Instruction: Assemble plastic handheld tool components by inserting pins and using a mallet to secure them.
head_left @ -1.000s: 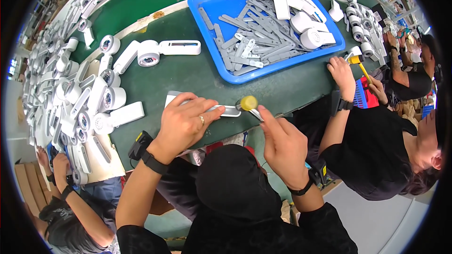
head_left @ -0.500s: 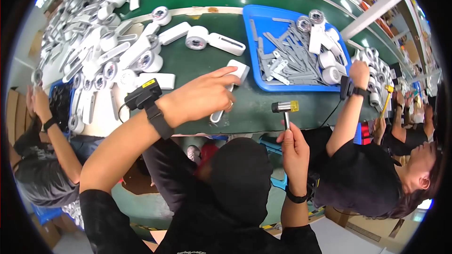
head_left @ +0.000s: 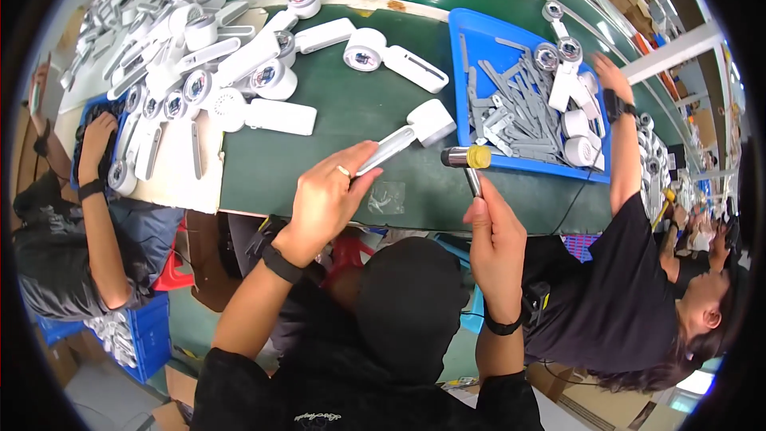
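Over the green worktop (head_left: 359, 104), near centre: one white, round-headed, long-handled plastic device (head_left: 399, 141), head pointing to two o'clock. Left hand (head_left: 325, 195): thumb and fingers pinch the handle's near end. Right hand (head_left: 496, 239), at five o'clock from the device: fingers close around one metal-headed, yellow-faced mallet (head_left: 465, 157). At two o'clock: one blue rectangular plastic tray (head_left: 458, 48); grey flat strips (head_left: 523, 104) lie inside. At ten o'clock: heaped white devices (head_left: 247, 60).

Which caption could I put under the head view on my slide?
Left hand grips a white device; right hand holds a mallet; a blue tray stands nearby.
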Available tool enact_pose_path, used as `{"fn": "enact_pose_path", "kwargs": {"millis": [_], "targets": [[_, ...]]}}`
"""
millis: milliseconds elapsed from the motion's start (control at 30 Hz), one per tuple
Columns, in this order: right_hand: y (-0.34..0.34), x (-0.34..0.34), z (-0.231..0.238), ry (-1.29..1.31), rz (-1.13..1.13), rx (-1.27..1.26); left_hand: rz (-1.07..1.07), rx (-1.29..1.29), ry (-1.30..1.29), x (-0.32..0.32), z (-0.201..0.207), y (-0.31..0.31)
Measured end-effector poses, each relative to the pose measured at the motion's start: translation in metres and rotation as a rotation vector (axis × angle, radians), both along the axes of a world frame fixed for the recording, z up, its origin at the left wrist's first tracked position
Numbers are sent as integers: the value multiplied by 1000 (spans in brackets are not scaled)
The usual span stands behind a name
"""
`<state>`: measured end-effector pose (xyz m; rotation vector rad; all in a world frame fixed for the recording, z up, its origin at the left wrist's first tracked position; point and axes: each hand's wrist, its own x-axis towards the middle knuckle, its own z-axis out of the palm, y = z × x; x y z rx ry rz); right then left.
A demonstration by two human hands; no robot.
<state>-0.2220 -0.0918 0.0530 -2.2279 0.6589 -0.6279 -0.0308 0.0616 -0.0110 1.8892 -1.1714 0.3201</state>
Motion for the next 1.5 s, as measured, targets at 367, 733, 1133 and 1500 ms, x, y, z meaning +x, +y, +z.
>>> {"fn": "enact_pose_path", "kwargs": {"millis": [367,733,1133,1500], "targets": [[1,44,7,106,161,-182,131,-37,244,-3,-8,-10],[-2,57,-3,96,183,-277,188,26,413,2,-3,-25],[6,66,-1,160,190,-423,193,-5,431,3,-5,-25],[14,67,11,202,137,-369,220,31,437,4,-5,-23]]}}
